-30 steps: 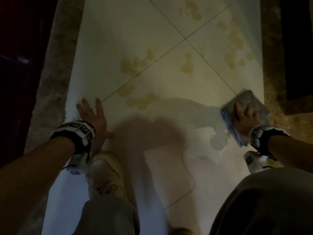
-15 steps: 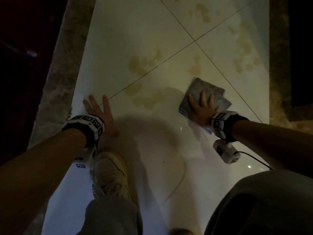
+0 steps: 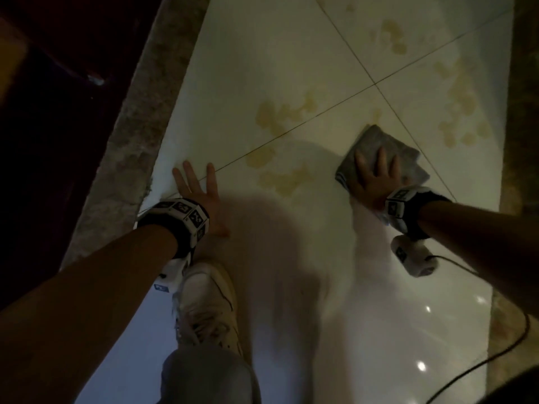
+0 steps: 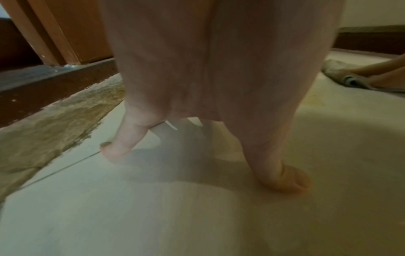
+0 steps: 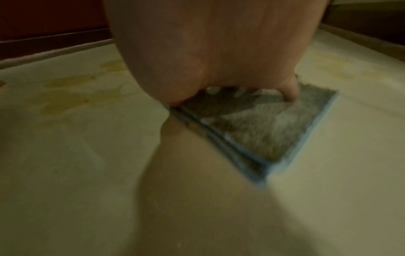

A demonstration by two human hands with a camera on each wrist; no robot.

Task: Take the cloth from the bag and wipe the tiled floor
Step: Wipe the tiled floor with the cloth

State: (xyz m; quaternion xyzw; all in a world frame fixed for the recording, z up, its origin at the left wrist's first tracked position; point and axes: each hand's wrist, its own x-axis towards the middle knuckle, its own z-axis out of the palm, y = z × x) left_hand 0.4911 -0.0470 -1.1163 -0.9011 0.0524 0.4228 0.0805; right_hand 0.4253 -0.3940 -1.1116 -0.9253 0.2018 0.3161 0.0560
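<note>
Right hand (image 3: pixel 374 177) flat on cloth (image 3: pixel 408 157); glossy white tiled floor (image 3: pixel 262 68), yellowish stains (image 3: pixel 285 112).

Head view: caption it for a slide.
Right hand presses grey cloth on stained tiled floor; left hand braces flat.

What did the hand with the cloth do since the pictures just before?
The right hand slid the cloth leftward from the brown border onto the white tile, toward the yellow stains, fingers flat on top throughout. The left hand stayed planted on the floor, and the shoe stayed put.
</note>
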